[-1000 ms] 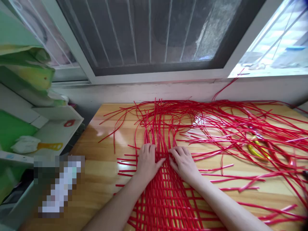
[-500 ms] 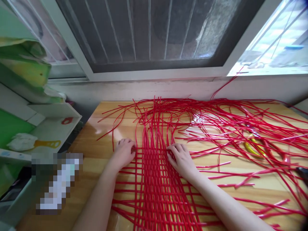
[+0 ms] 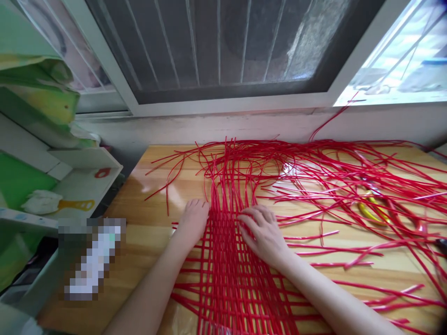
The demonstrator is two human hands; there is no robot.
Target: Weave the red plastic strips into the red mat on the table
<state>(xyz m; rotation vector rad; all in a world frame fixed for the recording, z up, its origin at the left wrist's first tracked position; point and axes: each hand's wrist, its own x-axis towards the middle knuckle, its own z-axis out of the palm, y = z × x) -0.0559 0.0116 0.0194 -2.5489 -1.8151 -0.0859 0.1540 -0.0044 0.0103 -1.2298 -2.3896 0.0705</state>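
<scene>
Room: a barred window [image 3: 223, 46] with a pale frame fills the background above a white wall; a green curtain [image 3: 59, 102] hangs at left, and below it a white shelf [image 3: 85, 167] holds a tool with a yellow handle [image 3: 78, 204]. Light wooden table [image 3: 139, 246] beneath the window.

Work piece: a red woven panel [image 3: 226, 265] lies flat on the table, directly in front of the person, its lengthwise strands running toward the window and crosswise ends sticking out on both sides.

Left hand [image 3: 193, 221]: at the panel's upper left edge, back up, fingers close together and bent down at the tips; cannot tell whether they pinch a strand.

Right hand [image 3: 263, 232]: over the upper right edge, fingers curved and slightly spread, thumb apart from the forefinger (contact beneath the palm is hidden; grip on a strand cannot be told).

Surroundings: loose red strands [image 3: 314, 156] heap along the far side, partly crossing a yellow-and-red-handled tool [image 3: 370, 211] at right.
</scene>
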